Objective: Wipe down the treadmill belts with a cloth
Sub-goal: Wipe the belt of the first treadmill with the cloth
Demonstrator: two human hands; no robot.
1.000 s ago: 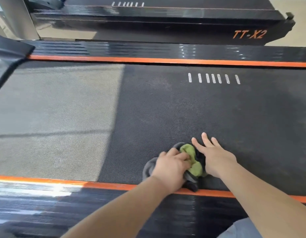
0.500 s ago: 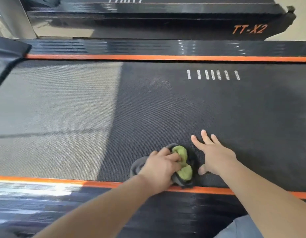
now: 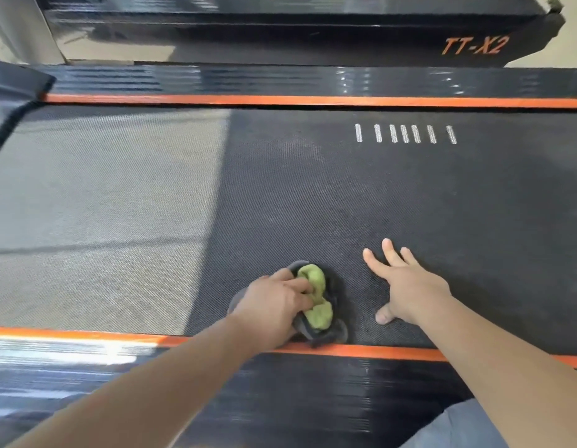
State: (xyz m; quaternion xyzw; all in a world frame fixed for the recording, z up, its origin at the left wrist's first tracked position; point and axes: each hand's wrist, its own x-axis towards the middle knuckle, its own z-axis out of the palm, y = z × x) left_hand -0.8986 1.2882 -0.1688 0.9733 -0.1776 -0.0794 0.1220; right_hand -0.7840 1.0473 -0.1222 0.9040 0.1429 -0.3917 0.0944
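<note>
near treadmill belt point(image 3: 313, 195) fills the view, dark on the right, sunlit grey patch on the left; no belt shift visible against a second ago, white dash marks point(image 3: 405, 134) sit at about the same spot; second treadmill point(image 3: 313, 24) behind, lettered TT-X2, untouched as far as I can see; near orange stripe point(image 3: 394, 351) borders the strip being wiped.

right hand point(image 3: 407, 286) stays put, fingers spread flat on the belt, thumb out to the side, holding nothing; reads as a brace; left hand point(image 3: 274, 305) has slid left along the near edge, fingers curled over the bunched cloth point(image 3: 316, 295) and pressing it down.

cloth, green and grey, now on the belt just inside the near stripe, well clear of the right hand; a second ago it sat just beside that hand.

judgement: mid-stroke, pass running toward the sunlit end; near edge only; most of this belt and the far one still to do.
</note>
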